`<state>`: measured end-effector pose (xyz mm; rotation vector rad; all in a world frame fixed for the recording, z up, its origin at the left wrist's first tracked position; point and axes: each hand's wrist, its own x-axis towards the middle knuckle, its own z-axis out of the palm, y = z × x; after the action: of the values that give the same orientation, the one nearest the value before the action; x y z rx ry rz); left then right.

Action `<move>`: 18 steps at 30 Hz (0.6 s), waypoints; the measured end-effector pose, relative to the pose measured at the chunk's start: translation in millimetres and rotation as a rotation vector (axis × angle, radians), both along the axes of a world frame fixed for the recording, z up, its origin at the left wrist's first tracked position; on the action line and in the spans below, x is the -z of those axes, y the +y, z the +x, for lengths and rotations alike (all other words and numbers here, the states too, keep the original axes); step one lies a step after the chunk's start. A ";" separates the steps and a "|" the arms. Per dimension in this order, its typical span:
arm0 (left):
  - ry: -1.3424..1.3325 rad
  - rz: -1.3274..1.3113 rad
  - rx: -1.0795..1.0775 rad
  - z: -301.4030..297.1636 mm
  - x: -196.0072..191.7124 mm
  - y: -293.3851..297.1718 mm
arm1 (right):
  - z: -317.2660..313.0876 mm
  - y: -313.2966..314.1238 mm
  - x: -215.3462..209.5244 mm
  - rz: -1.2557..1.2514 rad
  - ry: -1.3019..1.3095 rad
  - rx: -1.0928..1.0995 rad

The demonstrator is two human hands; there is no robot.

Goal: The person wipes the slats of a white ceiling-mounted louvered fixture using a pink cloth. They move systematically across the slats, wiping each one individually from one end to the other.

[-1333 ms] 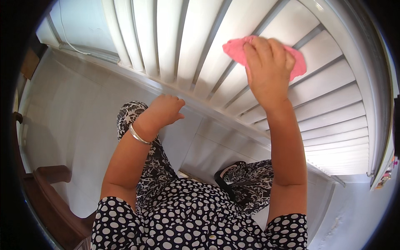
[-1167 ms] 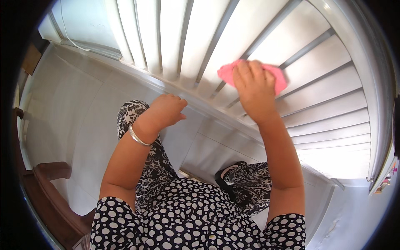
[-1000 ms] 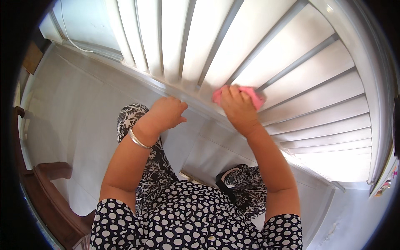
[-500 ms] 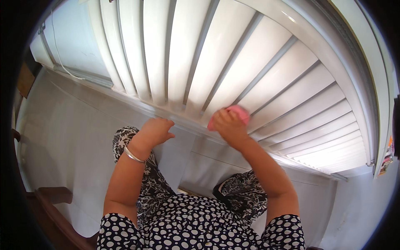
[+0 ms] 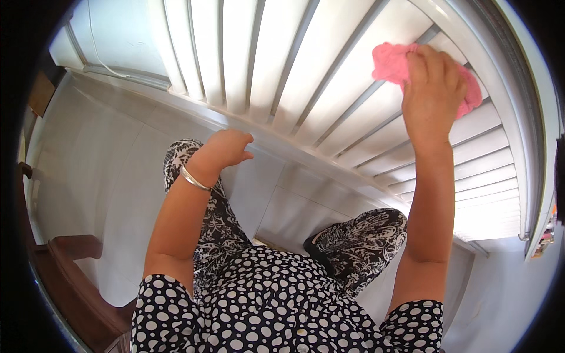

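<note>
My right hand [image 5: 432, 94] presses a pink cloth [image 5: 391, 62] onto the white slatted panel [image 5: 338, 50], high on the slats near the panel's curved right frame. The cloth shows on both sides of the hand, and the fingers are bent over it. My left hand [image 5: 223, 150], with a silver bangle [image 5: 194, 178] at the wrist, hangs in the air above my left knee [image 5: 181, 154]. Its thumb stands apart from the loosely bent fingers, and it holds nothing. The left palm is hidden from view.
Pale floor tiles [image 5: 126, 159] lie between my legs and the panel's lower rail. A dark brown wooden piece of furniture [image 5: 76, 282] stands at lower left. A thin white cable [image 5: 97, 50] hangs at upper left. A pale wall [image 5: 506, 288] rises at right.
My right hand has moved up and to the right with the pink cloth, from the slats' lower ends to near the frame. My left hand sits slightly higher in view.
</note>
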<state>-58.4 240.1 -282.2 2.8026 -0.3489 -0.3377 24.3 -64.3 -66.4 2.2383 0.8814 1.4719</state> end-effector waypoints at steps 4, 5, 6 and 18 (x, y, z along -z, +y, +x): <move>0.062 0.057 0.014 -2.9 -3.6 -1.7 | -7.8 -1.7 42.1 -0.077 0.172 -0.042; 0.080 0.076 0.012 -2.1 -6.6 -4.3 | -9.1 -1.6 51.5 -0.101 0.208 -0.055; 0.099 0.095 0.009 -1.6 -9.5 -6.1 | -10.2 -1.8 62.0 -0.122 0.246 -0.062; 0.065 0.098 0.012 -0.9 -10.3 -13.2 | -17.5 -24.3 227.1 -0.533 0.496 -0.130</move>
<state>-59.3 226.9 -271.9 2.8776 -0.3431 -0.4587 6.9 -88.6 -293.4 2.1671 1.3926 0.6007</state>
